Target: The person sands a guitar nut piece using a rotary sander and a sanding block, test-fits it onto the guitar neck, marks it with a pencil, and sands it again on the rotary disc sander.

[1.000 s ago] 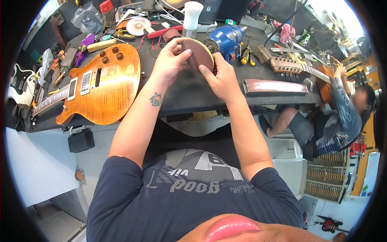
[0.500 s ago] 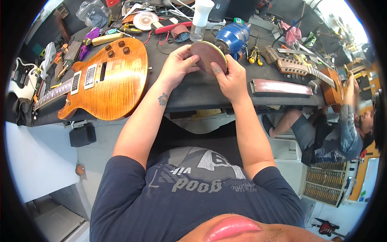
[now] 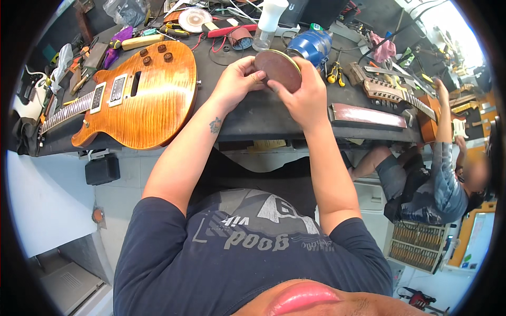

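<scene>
A round maroon sanding disc (image 3: pixel 279 70) with a yellowish rim is held between my two hands, its flat face tilted up toward me. My left hand (image 3: pixel 242 80) pinches the left edge, thumb over the face. On the opposite side my right hand (image 3: pixel 304 94) grips the edge, its fingers behind the disc and its thumb along the lower rim. Just behind lies a blue motor-like tool (image 3: pixel 311 46); whether the disc is joined to it is hidden. An amber electric guitar (image 3: pixel 158 95) rests on the dark bench to the left.
A long maroon-topped sanding block (image 3: pixel 369 115) lies right of my hands. Beyond it are yellow-handled pliers (image 3: pixel 336 73) and a guitar headstock (image 3: pixel 382 90). A clear bottle with a white top (image 3: pixel 270 18) stands behind the disc. At far right, a co-worker (image 3: pixel 440 181) sits beside the bench.
My right hand has shifted, its thumb sliding down and left to the disc's lower edge. The disc has moved slightly right in view. The co-worker's arm now reaches up toward the bench.
</scene>
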A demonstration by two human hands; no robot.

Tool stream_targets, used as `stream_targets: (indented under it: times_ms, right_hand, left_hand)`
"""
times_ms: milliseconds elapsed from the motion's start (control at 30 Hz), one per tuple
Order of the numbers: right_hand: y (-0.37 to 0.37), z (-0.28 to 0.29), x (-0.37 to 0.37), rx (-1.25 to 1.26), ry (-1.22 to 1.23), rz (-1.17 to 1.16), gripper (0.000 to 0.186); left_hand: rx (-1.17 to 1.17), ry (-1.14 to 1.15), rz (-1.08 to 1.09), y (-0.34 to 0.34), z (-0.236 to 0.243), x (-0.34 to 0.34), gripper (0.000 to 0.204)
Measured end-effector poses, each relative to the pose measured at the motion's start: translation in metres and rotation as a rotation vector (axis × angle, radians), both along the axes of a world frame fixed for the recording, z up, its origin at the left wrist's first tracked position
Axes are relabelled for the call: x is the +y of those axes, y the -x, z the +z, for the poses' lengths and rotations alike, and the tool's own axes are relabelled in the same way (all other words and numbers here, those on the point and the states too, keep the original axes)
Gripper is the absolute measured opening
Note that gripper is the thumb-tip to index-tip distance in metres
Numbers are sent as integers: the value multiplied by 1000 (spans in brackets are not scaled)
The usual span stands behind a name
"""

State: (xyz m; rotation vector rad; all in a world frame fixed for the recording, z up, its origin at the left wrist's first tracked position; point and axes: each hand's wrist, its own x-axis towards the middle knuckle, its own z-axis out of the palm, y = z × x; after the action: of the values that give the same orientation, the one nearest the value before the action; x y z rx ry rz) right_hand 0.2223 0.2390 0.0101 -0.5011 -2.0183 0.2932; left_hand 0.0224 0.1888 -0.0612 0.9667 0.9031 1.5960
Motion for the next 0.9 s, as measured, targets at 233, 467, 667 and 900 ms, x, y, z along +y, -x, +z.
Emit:
stream_targets:
  times_ms: [233, 467, 667, 900]
  right_hand:
    - [2, 13, 10, -177, 300, 89, 31]
    - [-27, 42, 81, 145, 328, 99, 26]
    - [-45, 56, 134, -556, -207, -69, 68]
    - [-63, 1, 90, -251, 350, -378, 53]
  left_hand:
    - [320, 44, 201, -11, 26, -12, 32]
    - [1312, -82, 826, -4, 25, -71, 36]
    - [1683, 133, 690, 1, 1, -60, 27]
    - [1249, -12, 801, -5, -3, -59, 17]
